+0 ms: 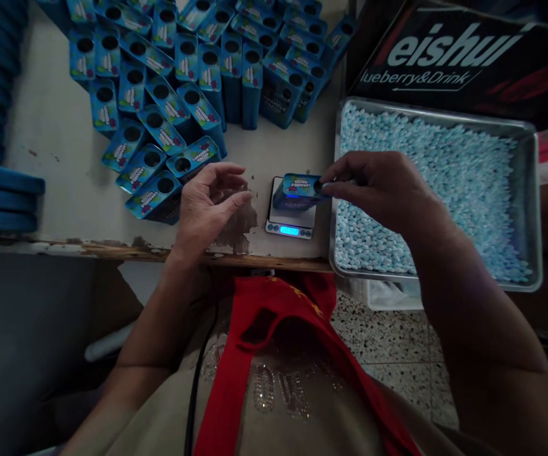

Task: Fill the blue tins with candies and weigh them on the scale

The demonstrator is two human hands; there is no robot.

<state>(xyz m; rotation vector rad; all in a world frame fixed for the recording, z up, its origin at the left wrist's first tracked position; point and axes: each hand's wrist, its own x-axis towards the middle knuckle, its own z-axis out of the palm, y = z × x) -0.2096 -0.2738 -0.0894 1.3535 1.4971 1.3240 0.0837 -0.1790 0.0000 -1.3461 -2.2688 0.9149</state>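
Observation:
A small blue tin point(297, 188) with a round hole in its top stands on a little digital scale point(289, 230) with a lit blue display. My right hand point(373, 187) is at the tin's right end, over the hole, with thumb and fingers pinched together. Whatever is between those fingertips is too hidden to name. Beneath that hand's wrist lies a metal tray point(435, 282) filled with small pale-blue candies point(445, 183). My left hand point(212, 202) hovers left of the scale, fingers loosely curled and apart from the thumb, holding nothing. Just beside it are several similar tins point(153, 196).
Many upright blue tins point(207, 69) crowd the back of the worn white table point(56, 190). More blue pieces are stacked at the left edge point(3, 196). A black printed carton point(445, 63) stands behind the tray. The table's chipped wooden edge point(274, 261) runs before me.

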